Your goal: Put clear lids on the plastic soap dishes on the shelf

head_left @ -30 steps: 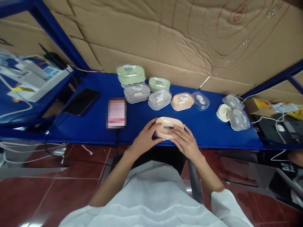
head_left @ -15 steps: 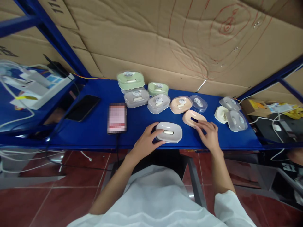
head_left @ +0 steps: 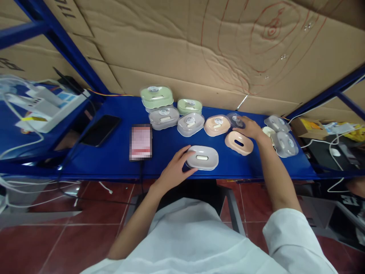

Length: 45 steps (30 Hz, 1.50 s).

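Note:
A grey oval soap dish [head_left: 209,160] with a white piece in its middle slot lies near the table's front edge. My left hand [head_left: 178,165] grips its left end between thumb and fingers. Farther back on the right, my right hand [head_left: 250,128] has its fingers on the edge of a clear plastic lid [head_left: 235,120] with a round label, partly covering it. Just in front of that hand lies a peach dish [head_left: 245,146] with an open slot. A lidded peach soap dish [head_left: 214,129] stands left of the clear lid.
Lidded grey [head_left: 190,127] and green soap dishes [head_left: 186,108] line the back. More clear lids [head_left: 286,146] and a cream part [head_left: 268,133] lie at the right. A screen device [head_left: 141,142] and a black phone [head_left: 101,131] lie left. Cardboard [head_left: 171,49] walls the back.
My right hand has let go of the peach dish, now slightly farther right and forward, and has moved back to the clear lid. My left hand stays on the grey dish.

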### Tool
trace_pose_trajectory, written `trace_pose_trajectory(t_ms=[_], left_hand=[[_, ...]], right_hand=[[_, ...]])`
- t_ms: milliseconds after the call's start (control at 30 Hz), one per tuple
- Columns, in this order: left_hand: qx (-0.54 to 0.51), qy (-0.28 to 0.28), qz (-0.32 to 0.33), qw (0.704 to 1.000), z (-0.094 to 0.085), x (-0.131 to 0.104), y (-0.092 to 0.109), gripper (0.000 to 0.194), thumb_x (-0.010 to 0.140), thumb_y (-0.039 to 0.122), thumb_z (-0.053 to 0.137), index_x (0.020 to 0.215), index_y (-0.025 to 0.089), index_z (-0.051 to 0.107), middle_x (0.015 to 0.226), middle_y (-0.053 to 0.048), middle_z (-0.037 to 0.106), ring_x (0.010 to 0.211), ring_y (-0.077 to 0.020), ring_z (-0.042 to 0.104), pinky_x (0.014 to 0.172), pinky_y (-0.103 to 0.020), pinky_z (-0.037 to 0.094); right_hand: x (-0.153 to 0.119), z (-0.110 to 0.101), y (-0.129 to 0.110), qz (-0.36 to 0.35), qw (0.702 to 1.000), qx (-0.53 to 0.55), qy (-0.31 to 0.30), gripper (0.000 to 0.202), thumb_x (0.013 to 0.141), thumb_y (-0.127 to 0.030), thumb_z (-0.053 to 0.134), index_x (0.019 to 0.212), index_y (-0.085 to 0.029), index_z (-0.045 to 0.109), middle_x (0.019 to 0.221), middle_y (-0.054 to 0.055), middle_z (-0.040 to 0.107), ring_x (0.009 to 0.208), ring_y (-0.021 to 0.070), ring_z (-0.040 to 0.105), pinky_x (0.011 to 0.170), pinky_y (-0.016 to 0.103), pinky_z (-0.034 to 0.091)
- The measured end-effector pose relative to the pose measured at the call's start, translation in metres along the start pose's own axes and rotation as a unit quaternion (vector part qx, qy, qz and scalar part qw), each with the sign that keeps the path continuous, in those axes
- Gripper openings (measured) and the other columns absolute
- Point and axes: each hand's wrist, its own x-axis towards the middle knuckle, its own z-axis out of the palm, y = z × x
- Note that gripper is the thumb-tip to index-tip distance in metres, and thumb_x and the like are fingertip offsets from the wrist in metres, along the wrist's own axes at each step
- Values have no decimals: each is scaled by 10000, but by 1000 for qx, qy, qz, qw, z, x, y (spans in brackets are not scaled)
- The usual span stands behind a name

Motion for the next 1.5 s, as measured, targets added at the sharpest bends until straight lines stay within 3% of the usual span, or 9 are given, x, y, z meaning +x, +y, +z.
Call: trace_pose_trajectory(t_ms=[200, 333, 467, 733, 967, 1100, 1233, 1367, 1500], left_hand=[[-29, 17, -20, 999, 1, 1, -2, 834, 942, 357, 795, 1643, 343, 343, 1693, -93, 437, 1569, -271, 438, 1309, -465, 373], [-50, 17, -40, 998, 1, 0, -3, 951, 917, 376, 825, 1685, 345, 265, 1710, -109, 420, 1546, -297, 474, 1286, -474, 403], [-47, 17, -30, 998, 0, 2, -4, 951, 912, 403, 829, 1683, 352, 274, 1709, -109, 421, 1535, -309, 486, 1281, -494, 408], [-47, 24, 4, 999, -2, 3, -6, 716, 939, 399, 797, 1570, 326, 466, 1649, -97, 496, 1546, -293, 467, 1300, -517, 381], [-49, 25, -5, 998, 0, 1, -6, 748, 944, 386, 794, 1593, 340, 426, 1698, -94, 433, 1583, -289, 420, 1299, -502, 384], [-77, 44, -4, 996, 0, 0, -3, 825, 974, 411, 752, 1662, 360, 299, 1758, -119, 305, 1592, -309, 401, 1251, -484, 451], [-61, 41, -1, 997, -1, 0, 0, 665, 1032, 402, 661, 1629, 351, 372, 1643, -102, 475, 1509, -277, 510, 1258, -480, 446], [-36, 30, -10, 999, -4, 1, 4, 527, 1060, 381, 606, 1567, 321, 473, 1582, -83, 534, 1500, -250, 511, 1282, -467, 415], [-28, 31, -9, 999, -4, 1, 5, 451, 1075, 378, 574, 1518, 302, 530, 1530, -82, 578, 1457, -237, 551, 1259, -444, 447]], right_hand=[[-59, -29, -59, -34, 983, 47, 172, 547, 1039, -509, 586, 1520, -250, 602, 1610, 134, 546, 1524, 373, 478, 1258, 637, 394], [-125, -15, -137, -192, 967, 145, 82, 567, 1066, -419, 590, 1618, -348, 478, 1705, 51, 439, 1592, 330, 395, 1278, 611, 407], [-157, 13, -184, -252, 954, 160, 12, 604, 1083, -290, 557, 1662, -363, 403, 1753, 40, 348, 1640, 316, 296, 1299, 600, 397], [-152, 25, -193, -298, 948, 112, 26, 720, 1000, -307, 727, 1652, -345, 423, 1693, 86, 454, 1620, 338, 332, 1307, 635, 369], [-155, 27, -194, -294, 945, 137, 39, 745, 1014, -296, 707, 1676, -349, 372, 1719, 97, 408, 1640, 349, 274, 1267, 618, 442], [-129, 3, -170, -272, 945, 143, 114, 682, 1012, -329, 709, 1637, -385, 444, 1656, 56, 509, 1588, 352, 401, 1266, 629, 439], [-53, -23, -125, -144, 970, 96, 171, 547, 1030, -487, 637, 1552, -336, 572, 1659, 64, 503, 1572, 391, 412, 1294, 682, 336], [37, -25, -88, -148, 979, 100, 102, 553, 994, -523, 644, 1467, -237, 648, 1562, 127, 599, 1492, 370, 515, 1272, 625, 382], [86, -16, -79, -160, 976, 150, 17, 494, 909, -463, 715, 1353, -247, 710, 1466, 98, 673, 1393, 334, 608, 1222, 562, 460]])
